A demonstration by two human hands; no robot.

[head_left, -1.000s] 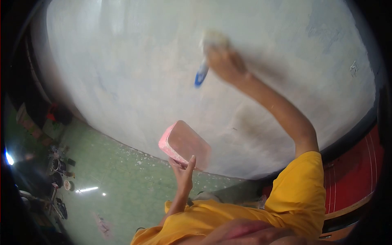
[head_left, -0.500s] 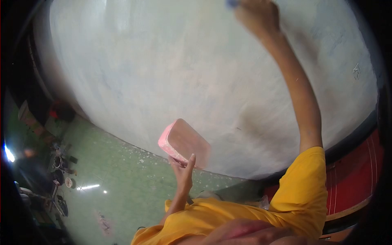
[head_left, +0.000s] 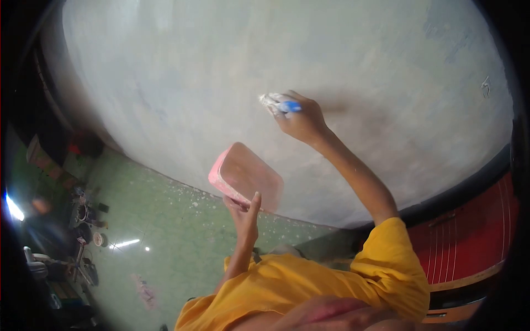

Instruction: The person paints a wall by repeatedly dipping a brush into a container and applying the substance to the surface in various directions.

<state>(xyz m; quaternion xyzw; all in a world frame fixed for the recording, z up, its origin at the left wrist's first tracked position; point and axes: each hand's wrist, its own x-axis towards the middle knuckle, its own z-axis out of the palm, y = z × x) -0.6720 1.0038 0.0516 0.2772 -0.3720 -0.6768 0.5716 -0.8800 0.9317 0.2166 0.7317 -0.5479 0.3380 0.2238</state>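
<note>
A pink rectangular container (head_left: 218, 175) with pale smears on its rim is held tilted in my left hand (head_left: 245, 215), the thumb over its edge. My right hand (head_left: 303, 120) is closed around a brush (head_left: 289, 106) with a blue handle and whitish, paint-covered bristles. The bristles are at the surface of the pale whitish-green wall (head_left: 193, 71), up and to the right of the container. Whether liquid is inside the container cannot be made out.
Green tiled floor (head_left: 176, 237) with white specks lies below the wall. Assorted items, among them a roll (head_left: 99, 239), stand at the far left. A red panel (head_left: 469, 237) with thin pale lines is at the lower right.
My right hand has moved down and to the left across the wall with the brush, from the top of the view to near the middle. The container sits slightly higher in view.
</note>
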